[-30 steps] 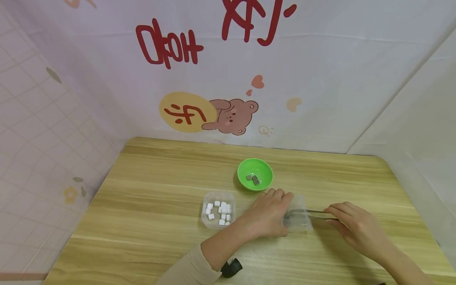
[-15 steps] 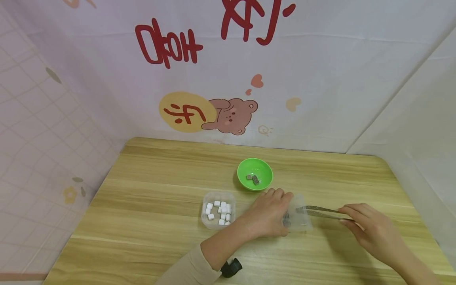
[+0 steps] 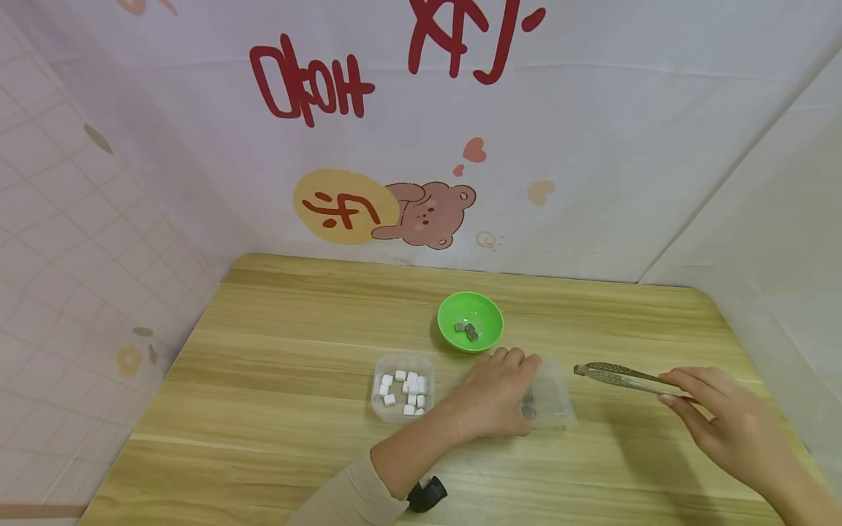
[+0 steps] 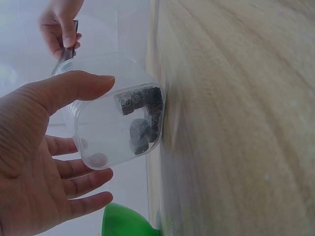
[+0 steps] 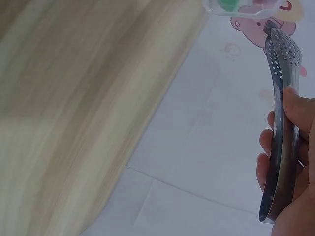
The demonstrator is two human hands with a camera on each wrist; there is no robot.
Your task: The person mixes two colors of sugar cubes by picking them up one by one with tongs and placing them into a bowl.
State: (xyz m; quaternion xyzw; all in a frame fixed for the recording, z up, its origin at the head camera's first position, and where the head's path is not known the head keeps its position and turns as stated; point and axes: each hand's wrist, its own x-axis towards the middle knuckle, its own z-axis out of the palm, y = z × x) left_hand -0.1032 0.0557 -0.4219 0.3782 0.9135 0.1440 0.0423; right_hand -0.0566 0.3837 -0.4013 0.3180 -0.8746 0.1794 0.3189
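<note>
My left hand grips a clear plastic container, tipped on its side with its mouth to the right. Several dark grey cubes lie inside it, seen through the base in the left wrist view. To its right, my right hand holds metal tongs with perforated ends. A small dark grey cube is pinched at the tongs' tips, just outside the container's mouth. Behind my left hand stands a green bowl with several grey cubes in it.
A second clear container with several white cubes stands left of my left hand. A black object shows beside the left sleeve. The wooden table meets printed cloth walls at the back and sides.
My right hand has drawn the tongs rightward out of the tipped container, and a grey cube now shows at their tips. My left hand and the container have stayed in place.
</note>
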